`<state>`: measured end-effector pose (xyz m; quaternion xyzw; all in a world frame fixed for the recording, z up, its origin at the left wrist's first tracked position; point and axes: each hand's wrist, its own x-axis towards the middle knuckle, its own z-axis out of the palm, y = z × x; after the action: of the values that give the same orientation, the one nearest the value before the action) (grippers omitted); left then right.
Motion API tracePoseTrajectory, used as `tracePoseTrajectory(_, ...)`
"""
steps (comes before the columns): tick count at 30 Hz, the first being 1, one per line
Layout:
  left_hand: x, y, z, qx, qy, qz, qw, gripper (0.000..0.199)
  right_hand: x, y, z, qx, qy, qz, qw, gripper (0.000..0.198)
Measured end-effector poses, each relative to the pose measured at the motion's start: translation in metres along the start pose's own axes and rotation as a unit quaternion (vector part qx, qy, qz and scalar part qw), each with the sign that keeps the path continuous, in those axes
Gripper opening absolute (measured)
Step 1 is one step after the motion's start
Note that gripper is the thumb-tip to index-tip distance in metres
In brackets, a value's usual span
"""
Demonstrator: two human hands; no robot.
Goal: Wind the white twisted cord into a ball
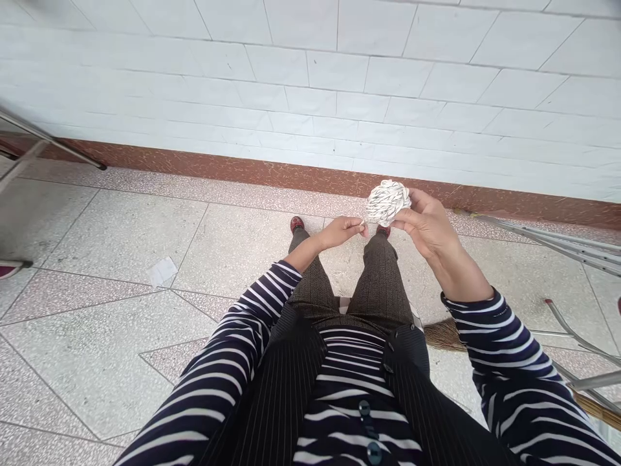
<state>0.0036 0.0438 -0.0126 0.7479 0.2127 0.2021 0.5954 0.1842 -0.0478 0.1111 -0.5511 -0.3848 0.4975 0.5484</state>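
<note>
A ball of white yarn (388,202) flecked with dark strands is held up in front of my knees. My right hand (427,223) grips it from the right side, fingers behind and thumb in front. At the ball's lower left, my left hand (343,232) pinches what looks like a yarn end between thumb and fingertips. The strand itself is thin and only partly visible.
A tiled wall (310,84) with a brown baseboard (218,169) stands ahead. Metal legs (53,141) are at the left, and metal frames (557,239) at the right. A broom head (444,335) lies by my right side; white paper (162,272) lies on the floor.
</note>
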Motion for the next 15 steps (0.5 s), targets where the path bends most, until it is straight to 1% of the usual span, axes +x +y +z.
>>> tracePoseTrajectory(2,-0.002,0.004,-0.003,0.018,0.0,-0.009,1.0,0.028,0.001,-0.009,0.001,-0.019,-0.003,-0.035,0.999,0.048)
tracePoseTrajectory(5,-0.007,0.011,-0.004,0.048,-0.015,-0.019,0.999,0.029,0.009,-0.019,0.001,-0.054,-0.004,-0.119,0.991,0.048)
tracePoseTrajectory(7,-0.011,0.014,-0.004,0.052,-0.021,-0.011,0.998,0.032,0.018,-0.02,0.001,-0.086,0.005,-0.169,0.982,0.045)
tracePoseTrajectory(9,-0.013,0.016,-0.004,0.042,-0.025,-0.003,0.999,0.033,0.028,-0.016,0.001,-0.116,0.023,-0.206,0.971,0.046)
tracePoseTrajectory(11,-0.015,0.016,-0.004,0.033,-0.028,-0.008,0.999,0.032,0.036,-0.01,-0.001,-0.121,0.048,-0.217,0.968,0.046)
tracePoseTrajectory(12,-0.016,0.016,-0.004,0.03,-0.032,-0.014,0.999,0.031,0.038,-0.008,-0.002,-0.109,0.056,-0.208,0.97,0.046)
tracePoseTrajectory(15,-0.02,0.01,-0.006,0.05,-0.043,-0.045,0.997,0.032,0.037,-0.006,-0.006,-0.058,0.048,-0.15,0.986,0.042)
